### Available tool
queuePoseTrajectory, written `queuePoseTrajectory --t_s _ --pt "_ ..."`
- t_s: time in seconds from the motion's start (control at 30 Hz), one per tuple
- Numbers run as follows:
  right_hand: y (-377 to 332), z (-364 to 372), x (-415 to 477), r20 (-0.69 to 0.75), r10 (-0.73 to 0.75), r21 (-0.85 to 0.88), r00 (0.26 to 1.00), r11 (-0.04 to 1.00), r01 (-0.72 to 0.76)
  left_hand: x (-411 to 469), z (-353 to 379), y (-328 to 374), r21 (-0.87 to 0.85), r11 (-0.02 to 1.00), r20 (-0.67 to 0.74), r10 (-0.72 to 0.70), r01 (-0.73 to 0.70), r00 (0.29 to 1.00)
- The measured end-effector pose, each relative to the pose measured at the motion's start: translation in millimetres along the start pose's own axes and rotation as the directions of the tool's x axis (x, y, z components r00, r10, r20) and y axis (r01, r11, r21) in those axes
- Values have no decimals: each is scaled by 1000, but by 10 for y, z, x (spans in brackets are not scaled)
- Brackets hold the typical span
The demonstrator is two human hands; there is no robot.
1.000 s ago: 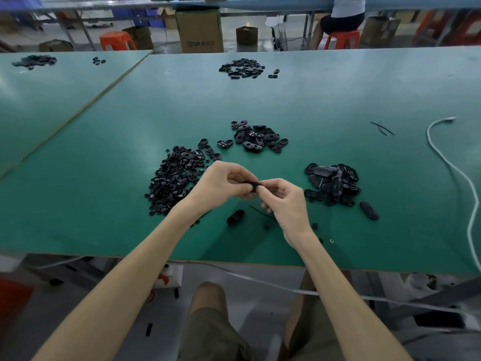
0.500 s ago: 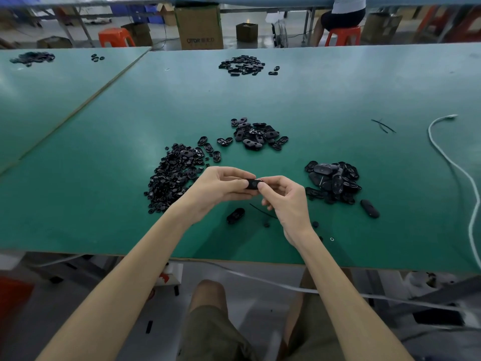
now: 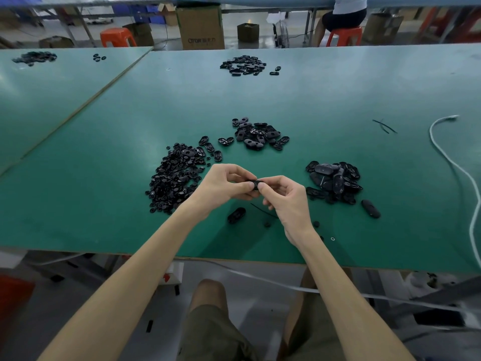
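Little has changed from half a second ago: the left hand [image 3: 223,186] and right hand [image 3: 286,199] keep pinching the small black oval plastic part [image 3: 256,184] between thumbs and fingertips, above the near middle of the green table [image 3: 104,204]. Only its glossy rounded end shows. Three black heaps lie around it: the left heap [image 3: 177,175], the far heap [image 3: 260,136] and the right heap [image 3: 335,181]. There are two loose black oval housings, one near [image 3: 236,215] and one right [image 3: 371,208].

Factory assembly floor, long green worktables [image 3: 338,82], piles of black plastic parts [image 3: 174,178], cardboard boxes [image 3: 200,27], plastic stools [image 3: 117,37]
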State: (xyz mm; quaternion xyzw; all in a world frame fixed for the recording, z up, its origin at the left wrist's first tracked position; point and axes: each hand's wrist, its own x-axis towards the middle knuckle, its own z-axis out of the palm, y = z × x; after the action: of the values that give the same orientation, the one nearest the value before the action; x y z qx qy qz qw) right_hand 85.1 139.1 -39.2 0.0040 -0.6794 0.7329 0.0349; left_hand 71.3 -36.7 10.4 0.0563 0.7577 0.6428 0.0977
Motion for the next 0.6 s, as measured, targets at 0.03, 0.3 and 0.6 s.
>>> queuePoseTrajectory --t_s 0.03,0.3,0.6 --pt "-3 1 -1 0 0 1 1000 1000 0 0 0 1 1 1000 -5 4 -4 1000" --pt "-19 2 -12 -2 7 -8 1000 1000 -7 30 65 -23 84 996 -50 20 -16 999" --pt "-15 7 -20 -16 5 -22 1000 1000 -6 22 117 -34 71 997 -113 -11 19 994"
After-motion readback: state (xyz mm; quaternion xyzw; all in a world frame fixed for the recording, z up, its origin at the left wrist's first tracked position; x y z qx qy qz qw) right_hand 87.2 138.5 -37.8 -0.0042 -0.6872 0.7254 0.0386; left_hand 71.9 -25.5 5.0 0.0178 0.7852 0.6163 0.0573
